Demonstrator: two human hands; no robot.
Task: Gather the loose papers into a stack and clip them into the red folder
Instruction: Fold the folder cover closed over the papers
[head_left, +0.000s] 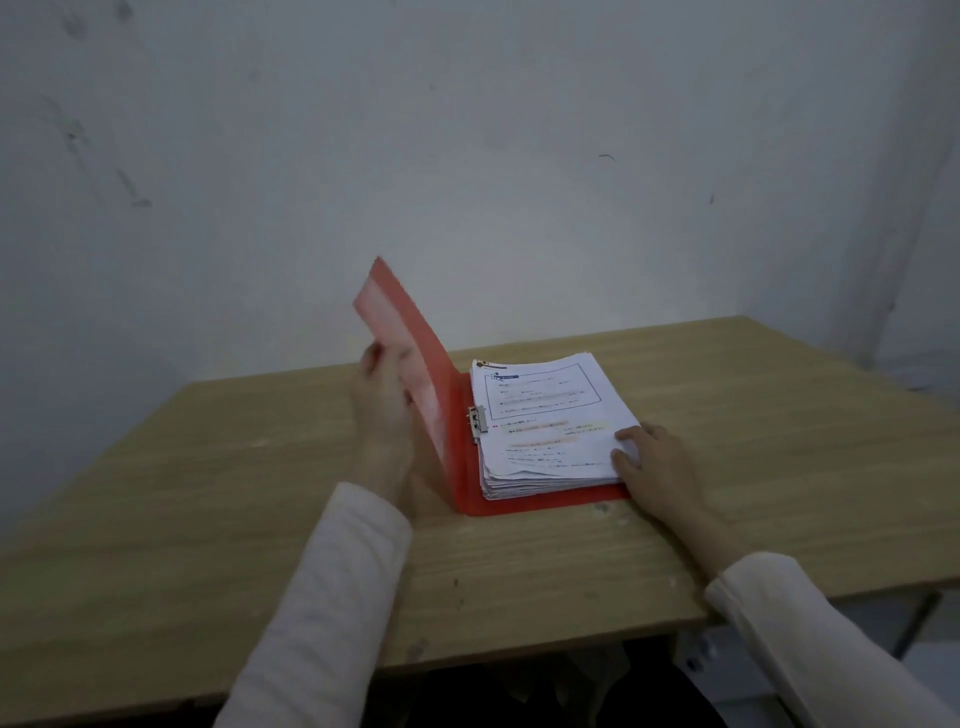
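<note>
on a wooden table (260, 493) against a scuffed pale wall (467, 130); nothing else on the tabletop near the work; red folder (519, 503) lying open near the table's middle, spine running away from the viewer, long axis the same way; front cover (410, 338) raised nearly upright, blurred; stack of papers (550, 431) resting on the back cover, left edge under a metal clip (477, 420) beside the spine; top sheet printed, with a blue box and orange highlights, writing too small to read; left hand (382, 400) pinching the cover's outer edge, fingers closed on it; right hand (652, 467) flat on the stack's near right corner, fingers spread, gripping nothing; pale sleeves (322, 597) on both arms.
</note>
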